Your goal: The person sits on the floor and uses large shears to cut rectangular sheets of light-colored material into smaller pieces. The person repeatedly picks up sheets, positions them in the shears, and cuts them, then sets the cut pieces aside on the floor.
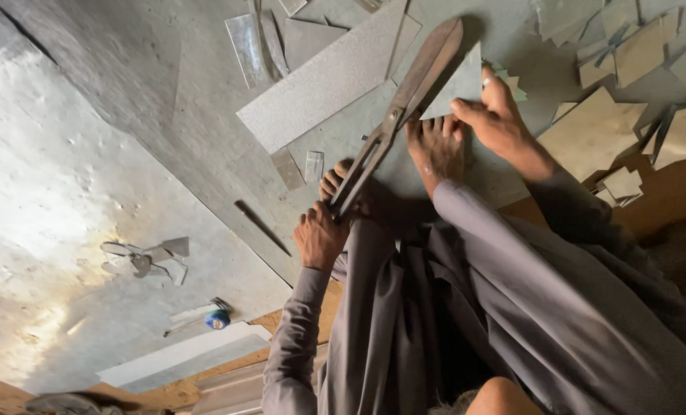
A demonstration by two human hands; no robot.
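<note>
1. Starting at the far left of the frame: a big dull metal sheet lies flat on the floor, shining where light hits it.
2. Lower left, small metal scraps sit on that sheet, with a blue-tipped bit just below them.
3. At centre, the left hand has its grip closed tight round the lower handle of the large metal shears.
4. The shears run diagonally up to the top centre, blades shut or nearly so, lying over a grey strip.
5. A bare foot presses down just right of the blades.
6. Right of centre, the right hand pinches a small triangular offcut against the blade tip, fingers narrow on its edge.
7. Upper right, tan offcuts lie scattered.
</note>
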